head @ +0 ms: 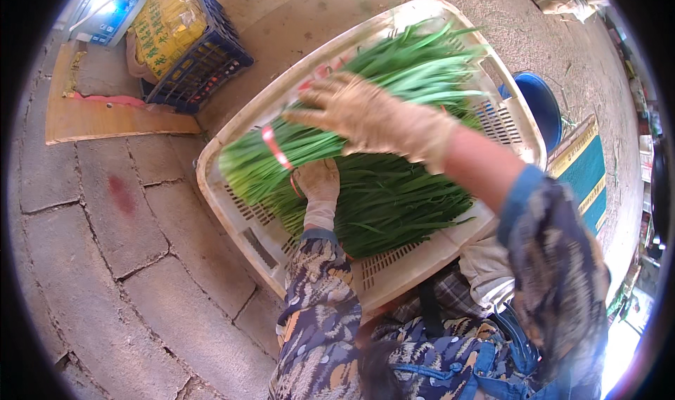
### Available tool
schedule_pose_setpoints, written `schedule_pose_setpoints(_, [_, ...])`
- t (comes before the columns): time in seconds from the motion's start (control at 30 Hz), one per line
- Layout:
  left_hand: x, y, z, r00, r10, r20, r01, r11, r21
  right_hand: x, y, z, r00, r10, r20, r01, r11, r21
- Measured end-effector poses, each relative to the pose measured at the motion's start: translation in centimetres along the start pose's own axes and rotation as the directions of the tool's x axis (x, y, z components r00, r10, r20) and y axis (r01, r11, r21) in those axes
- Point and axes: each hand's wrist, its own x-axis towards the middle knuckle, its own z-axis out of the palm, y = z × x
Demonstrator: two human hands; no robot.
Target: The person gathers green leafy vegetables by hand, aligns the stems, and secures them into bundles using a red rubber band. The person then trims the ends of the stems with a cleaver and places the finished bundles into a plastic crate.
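A white plastic basket (406,289) with slotted sides holds several bundles of long green leaves (401,199) that look like garlic chives. A red band (277,147) is round the upper left bundle near its pale end. My left hand (319,181), in a light glove, is at the banded end, partly under that bundle; its fingers are hidden. My right hand (348,107), gloved and blurred, is spread over the top of the leaves with its fingers apart. Whether it presses on them cannot be told.
A blue plastic crate (211,57) with a yellow wrapped package (167,28) stands at the upper left, beside a wooden board (121,123). A blue bucket (538,110) and a green and yellow box (580,173) are right of the basket. Stone paving (132,231) lies left.
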Motion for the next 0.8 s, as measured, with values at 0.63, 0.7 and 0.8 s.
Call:
schedule_pose_setpoints(0.63, [-1.1,-3.9,1.6,0.854,0.048,-0.518,-0.283,0.879,-0.385,-41.5,3.2,-2.0,0.449,0.887,0.105,-0.809,0.354,0.470])
schedule_pose_setpoints(0.7, [-0.2,-1.9,-0.7,0.826,0.100,-0.555,-0.328,0.886,-0.329,-44.4,2.1,-1.1,0.347,0.932,0.101,-0.838,0.260,0.479])
schedule_pose_setpoints(0.8, [4.3,2.8,-4.2,0.727,0.251,-0.638,-0.446,0.880,-0.162,-46.6,0.9,0.8,0.281,0.953,0.115,-0.813,0.172,0.556])
